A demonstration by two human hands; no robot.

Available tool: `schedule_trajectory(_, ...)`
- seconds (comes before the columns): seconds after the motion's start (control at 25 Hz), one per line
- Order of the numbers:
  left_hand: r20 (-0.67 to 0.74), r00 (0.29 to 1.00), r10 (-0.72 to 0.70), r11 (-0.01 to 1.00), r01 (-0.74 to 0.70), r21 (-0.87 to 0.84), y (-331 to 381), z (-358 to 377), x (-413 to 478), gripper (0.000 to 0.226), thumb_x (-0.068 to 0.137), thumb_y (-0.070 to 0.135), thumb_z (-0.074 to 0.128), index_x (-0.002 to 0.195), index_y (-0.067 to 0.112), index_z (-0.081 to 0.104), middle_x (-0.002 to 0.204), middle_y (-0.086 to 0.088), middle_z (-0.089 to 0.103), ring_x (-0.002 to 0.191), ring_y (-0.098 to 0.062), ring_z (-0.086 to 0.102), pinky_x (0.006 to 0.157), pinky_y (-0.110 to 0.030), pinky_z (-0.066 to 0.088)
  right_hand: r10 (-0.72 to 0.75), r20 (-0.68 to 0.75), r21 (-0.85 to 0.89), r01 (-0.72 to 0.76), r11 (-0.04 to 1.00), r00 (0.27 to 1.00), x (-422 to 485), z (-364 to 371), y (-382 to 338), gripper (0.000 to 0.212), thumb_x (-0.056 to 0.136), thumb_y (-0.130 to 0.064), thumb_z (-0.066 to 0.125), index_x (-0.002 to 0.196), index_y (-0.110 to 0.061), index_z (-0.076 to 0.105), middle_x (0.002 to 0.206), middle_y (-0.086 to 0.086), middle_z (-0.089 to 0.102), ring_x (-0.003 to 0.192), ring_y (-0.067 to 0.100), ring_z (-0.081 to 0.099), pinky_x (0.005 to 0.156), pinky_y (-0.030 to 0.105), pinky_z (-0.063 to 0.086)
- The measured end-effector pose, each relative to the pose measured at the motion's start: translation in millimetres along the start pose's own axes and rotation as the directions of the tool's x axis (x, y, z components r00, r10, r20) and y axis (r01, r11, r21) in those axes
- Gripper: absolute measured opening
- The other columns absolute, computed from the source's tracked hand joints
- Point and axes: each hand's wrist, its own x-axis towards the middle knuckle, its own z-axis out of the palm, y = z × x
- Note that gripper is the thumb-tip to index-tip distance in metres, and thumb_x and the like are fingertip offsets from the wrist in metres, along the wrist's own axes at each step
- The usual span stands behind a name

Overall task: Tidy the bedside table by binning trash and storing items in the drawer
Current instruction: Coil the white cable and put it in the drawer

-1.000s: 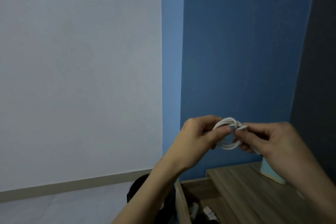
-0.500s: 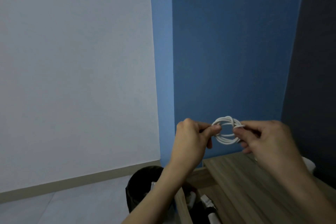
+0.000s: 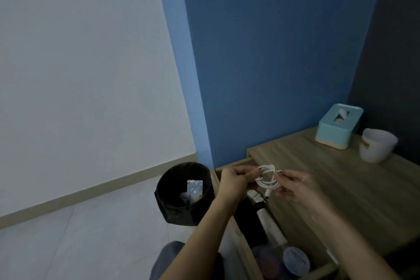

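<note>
We're pinching the cable [image 3: 268, 178] with both hands, left [image 3: 234, 180] and right [image 3: 295, 183]; it's looking light and floppy, so we're gripping across the loops.

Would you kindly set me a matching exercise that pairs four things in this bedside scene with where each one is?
Things:
1 white cable
2 tissue box
3 black bin
4 white cup

Places:
a on the floor, left of the table
b rightmost on the table
c pinched between left hand and right hand
d at the table's back, by the blue wall

Pairs: 1-c; 2-d; 3-a; 4-b
</note>
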Motion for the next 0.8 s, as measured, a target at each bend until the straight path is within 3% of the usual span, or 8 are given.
schedule_trajectory(0.12,0.004,0.989,-0.146,0.987,0.146,-0.067,-40.9,-2.5,22.6,0.017,0.091,0.002,0.052,0.082,0.002,0.066,0.075,-0.01,0.066,0.061,-0.01,0.062,0.059,-0.02,0.052,0.179,-0.003,0.085,-0.179,0.98,0.984,27.7,-3.7,44.5,0.011,0.09,-0.001,0.05,0.097,0.002,0.059,0.079,0.014,0.061,0.066,0.021,0.059,0.046,0.018,0.055)
schedule_trajectory(0.32,-0.021,0.916,-0.401,0.909,0.395,-0.136,-103.9,3.1,57.6,0.018,0.093,0.003,0.048,0.101,-0.003,0.063,0.084,-0.009,0.062,0.071,-0.016,0.061,0.059,-0.02,0.051,0.351,-0.072,0.156,-0.337,0.928,0.934,60.5,-14.4,114.4,0.01,0.092,0.001,0.046,0.096,0.002,0.055,0.077,0.013,0.056,0.066,0.023,0.051,0.041,0.016,0.051)
schedule_trajectory(0.4,0.052,0.928,-0.37,0.926,0.373,-0.061,-126.2,5.1,64.4,0.017,0.092,-0.001,0.049,0.09,0.007,0.064,0.084,-0.008,0.065,0.069,-0.012,0.064,0.061,-0.021,0.053,0.367,-0.132,0.128,-0.351,0.928,0.921,73.3,-20.3,139.1,0.013,0.092,0.0,0.047,0.094,0.005,0.058,0.081,0.014,0.058,0.069,0.025,0.053,0.054,0.023,0.053)
schedule_trajectory(0.48,0.076,0.944,-0.32,0.947,0.316,0.058,-142.1,7.5,68.9,0.015,0.09,-0.005,0.051,0.092,0.004,0.064,0.083,-0.006,0.065,0.066,-0.004,0.065,0.064,-0.02,0.053,0.373,-0.189,0.085,-0.364,0.928,0.908,87.7,-26.3,159.9,0.022,0.091,-0.004,0.05,0.103,0.011,0.06,0.088,0.016,0.061,0.078,0.028,0.056,0.072,0.033,0.05)
schedule_trajectory(0.52,0.057,0.955,-0.293,0.952,0.285,0.112,-148.6,7.7,70.9,0.014,0.089,-0.005,0.053,0.096,0.001,0.064,0.083,-0.006,0.065,0.067,-0.003,0.066,0.067,-0.02,0.053,0.385,-0.194,0.09,-0.374,0.923,0.902,91.7,-27.5,166.5,0.024,0.091,-0.007,0.05,0.105,0.01,0.061,0.088,0.016,0.062,0.078,0.028,0.057,0.071,0.034,0.05)
schedule_trajectory(0.6,0.028,0.973,-0.23,0.958,0.221,0.185,-160.0,7.4,76.8,0.017,0.088,-0.003,0.056,0.102,-0.004,0.064,0.09,-0.011,0.067,0.083,-0.012,0.067,0.078,-0.027,0.053,0.458,-0.14,0.174,-0.434,0.884,0.878,94.4,-25.7,174.1,0.02,0.094,-0.014,0.048,0.093,0.0,0.062,0.083,0.014,0.063,0.07,0.028,0.058,0.052,0.027,0.054)
schedule_trajectory(0.68,0.008,0.98,-0.197,0.949,0.188,0.251,-165.8,6.0,81.1,0.018,0.087,0.001,0.058,0.102,0.001,0.066,0.1,-0.013,0.069,0.096,-0.021,0.066,0.086,-0.032,0.053,0.496,-0.119,0.241,-0.46,0.855,0.86,96.4,-21.6,177.0,0.018,0.093,-0.019,0.049,0.087,-0.006,0.06,0.08,0.013,0.062,0.063,0.026,0.061,0.041,0.021,0.053)
schedule_trajectory(0.8,0.039,0.979,-0.202,0.941,0.183,0.286,-174.6,4.2,80.7,0.018,0.089,0.004,0.056,0.102,0.005,0.067,0.102,-0.011,0.07,0.097,-0.02,0.067,0.086,-0.032,0.055,0.442,-0.165,0.244,-0.398,0.885,0.882,105.2,-18.3,189.9,0.012,0.091,-0.007,0.051,0.091,0.0,0.06,0.083,0.015,0.06,0.065,0.022,0.058,0.038,0.016,0.05)
